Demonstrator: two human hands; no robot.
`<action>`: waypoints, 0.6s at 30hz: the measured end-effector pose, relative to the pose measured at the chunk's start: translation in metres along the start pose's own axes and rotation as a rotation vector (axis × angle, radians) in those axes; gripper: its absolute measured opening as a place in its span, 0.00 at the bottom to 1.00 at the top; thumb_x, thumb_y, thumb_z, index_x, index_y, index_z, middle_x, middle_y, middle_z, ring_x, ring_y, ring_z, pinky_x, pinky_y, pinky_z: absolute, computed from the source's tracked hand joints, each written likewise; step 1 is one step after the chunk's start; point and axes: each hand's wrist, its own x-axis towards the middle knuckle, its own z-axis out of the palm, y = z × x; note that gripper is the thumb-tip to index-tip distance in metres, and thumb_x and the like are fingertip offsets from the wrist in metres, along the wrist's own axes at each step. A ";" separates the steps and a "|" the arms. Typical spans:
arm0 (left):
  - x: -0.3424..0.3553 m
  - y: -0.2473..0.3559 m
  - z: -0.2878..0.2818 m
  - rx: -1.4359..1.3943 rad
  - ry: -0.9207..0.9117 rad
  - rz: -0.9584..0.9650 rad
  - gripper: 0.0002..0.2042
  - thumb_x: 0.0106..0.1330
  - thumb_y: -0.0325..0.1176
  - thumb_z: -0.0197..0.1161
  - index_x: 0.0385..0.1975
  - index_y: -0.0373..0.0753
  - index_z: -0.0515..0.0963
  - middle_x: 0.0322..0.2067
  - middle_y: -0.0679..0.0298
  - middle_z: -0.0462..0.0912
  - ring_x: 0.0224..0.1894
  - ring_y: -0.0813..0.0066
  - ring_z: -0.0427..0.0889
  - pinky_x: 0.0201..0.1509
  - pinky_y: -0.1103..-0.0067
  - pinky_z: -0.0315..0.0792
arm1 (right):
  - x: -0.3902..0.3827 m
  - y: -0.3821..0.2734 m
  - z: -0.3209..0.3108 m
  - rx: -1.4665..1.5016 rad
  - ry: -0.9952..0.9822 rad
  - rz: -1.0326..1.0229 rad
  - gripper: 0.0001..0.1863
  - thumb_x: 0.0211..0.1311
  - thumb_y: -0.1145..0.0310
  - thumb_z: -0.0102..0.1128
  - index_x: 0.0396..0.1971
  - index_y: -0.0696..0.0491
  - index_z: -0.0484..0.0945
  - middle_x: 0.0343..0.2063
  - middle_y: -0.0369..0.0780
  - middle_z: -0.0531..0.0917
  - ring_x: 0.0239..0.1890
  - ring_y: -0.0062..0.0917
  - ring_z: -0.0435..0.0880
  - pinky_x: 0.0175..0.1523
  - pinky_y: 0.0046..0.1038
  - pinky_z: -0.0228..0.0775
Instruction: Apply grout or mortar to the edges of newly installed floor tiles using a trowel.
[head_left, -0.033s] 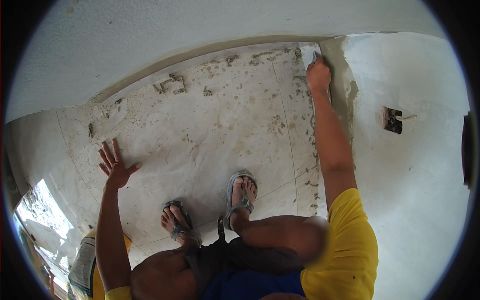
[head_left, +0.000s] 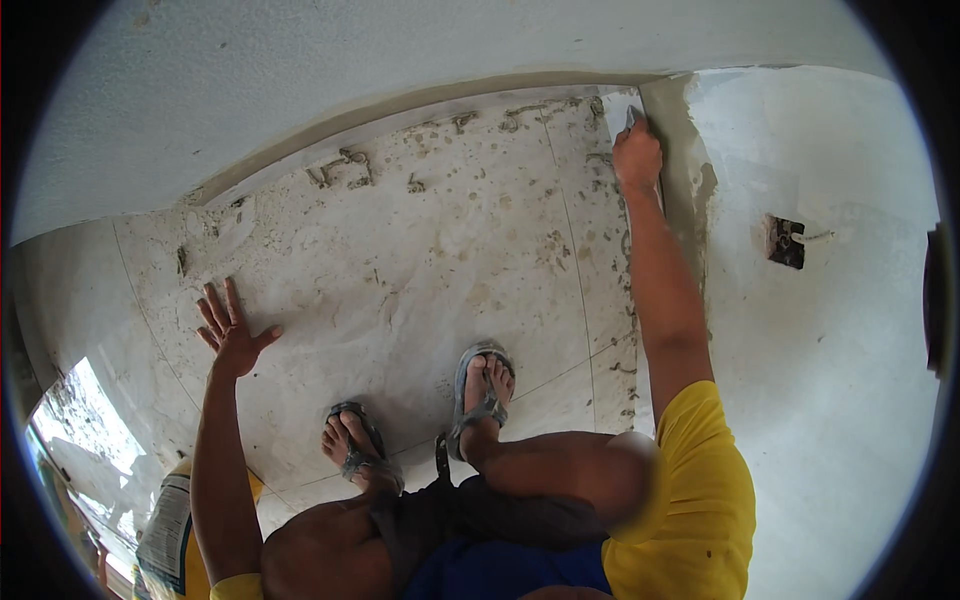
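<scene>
The person squats on a pale tiled floor (head_left: 440,260) in dark sandals (head_left: 482,352), with the two hands well apart. The right hand (head_left: 638,158) reaches to the far right corner and is closed around a scraper (head_left: 615,108); its grip hides most of the handle. The scraper's pale blade is at the floor's right edge, just beside a grey-brown mortar strip (head_left: 682,150) along the foot of the right wall (head_left: 820,350). The left hand (head_left: 236,345) is open on the left side of the floor, fingers spread, and seems to rest palm down. Clumps of mortar (head_left: 352,168) lie scattered across the floor, mainly along its far and right edges. A dark square wall box (head_left: 785,241) with a pale wire sits in the right wall. A bag (head_left: 165,530) stands near left, partly behind the left forearm.
</scene>
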 end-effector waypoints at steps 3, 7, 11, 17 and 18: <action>0.001 0.001 0.001 0.023 0.006 -0.002 0.62 0.48 0.58 0.73 0.71 0.58 0.26 0.71 0.57 0.14 0.72 0.48 0.16 0.67 0.40 0.28 | -0.013 0.010 0.004 0.085 0.153 -0.039 0.12 0.59 0.67 0.56 0.40 0.58 0.74 0.31 0.53 0.82 0.34 0.50 0.82 0.40 0.48 0.76; 0.001 0.002 0.001 0.029 0.009 -0.005 0.62 0.48 0.58 0.73 0.71 0.58 0.26 0.71 0.58 0.14 0.72 0.49 0.17 0.67 0.40 0.28 | -0.005 0.014 0.004 0.075 0.194 -0.004 0.13 0.59 0.67 0.56 0.40 0.58 0.74 0.30 0.54 0.82 0.34 0.50 0.82 0.40 0.48 0.75; 0.001 0.000 0.001 0.028 0.007 -0.009 0.62 0.48 0.58 0.73 0.71 0.58 0.27 0.71 0.58 0.14 0.72 0.49 0.17 0.67 0.40 0.28 | 0.007 0.003 0.002 0.084 0.211 0.010 0.12 0.59 0.67 0.55 0.39 0.58 0.74 0.30 0.53 0.82 0.34 0.50 0.82 0.41 0.48 0.75; 0.001 0.005 -0.002 0.021 0.001 -0.003 0.61 0.48 0.57 0.73 0.71 0.58 0.27 0.71 0.58 0.14 0.72 0.49 0.17 0.67 0.41 0.27 | 0.020 -0.001 0.005 0.076 0.201 0.032 0.11 0.59 0.68 0.55 0.38 0.58 0.74 0.29 0.53 0.82 0.34 0.51 0.83 0.41 0.48 0.76; 0.001 0.004 -0.001 0.021 0.000 -0.004 0.61 0.48 0.57 0.73 0.71 0.58 0.27 0.71 0.58 0.14 0.72 0.49 0.17 0.67 0.41 0.27 | 0.022 -0.002 0.005 0.076 0.200 0.032 0.11 0.59 0.68 0.55 0.38 0.58 0.74 0.29 0.53 0.82 0.34 0.51 0.83 0.41 0.48 0.76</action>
